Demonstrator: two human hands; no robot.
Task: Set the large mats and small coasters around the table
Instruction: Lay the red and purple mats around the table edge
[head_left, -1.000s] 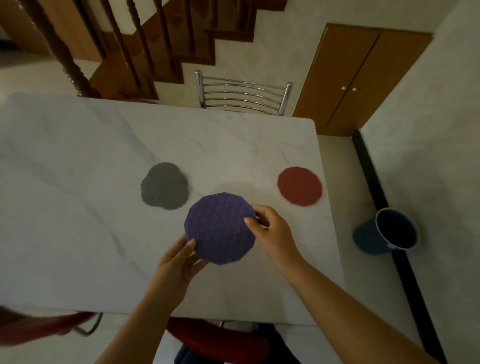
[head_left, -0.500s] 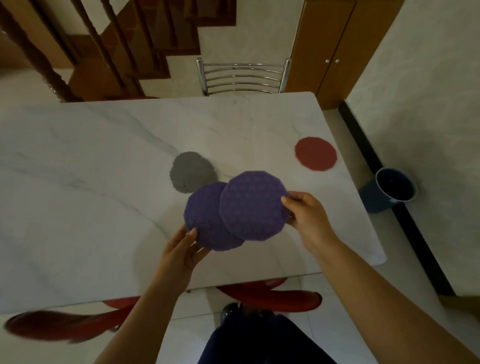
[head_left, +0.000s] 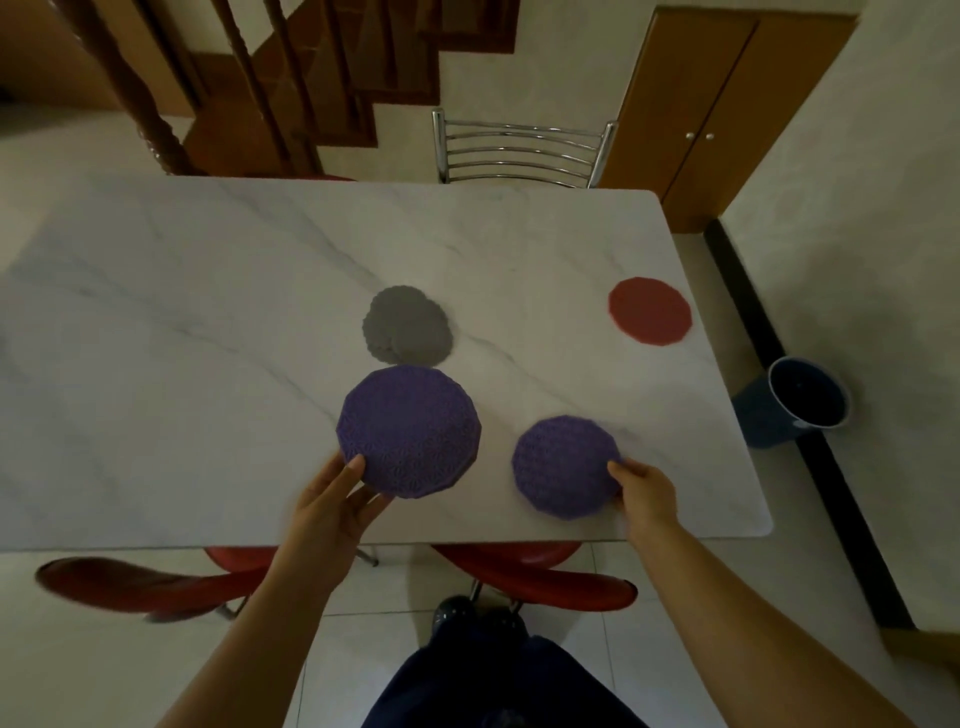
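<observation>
Left hand (head_left: 332, 499): we are pinching the left purple mat (head_left: 408, 431).
Right hand (head_left: 644, 493): we are gripping the right purple mat (head_left: 566, 465).

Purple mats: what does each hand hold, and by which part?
Left hand grips the left purple mat by its near-left edge; right hand pinches the right purple mat by its near-right edge.

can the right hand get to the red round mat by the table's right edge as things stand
Probably not yet: the right hand pinches a purple round mat. Only bare white marble table lies between it and the red round mat, so once freed, likely yes.
</observation>
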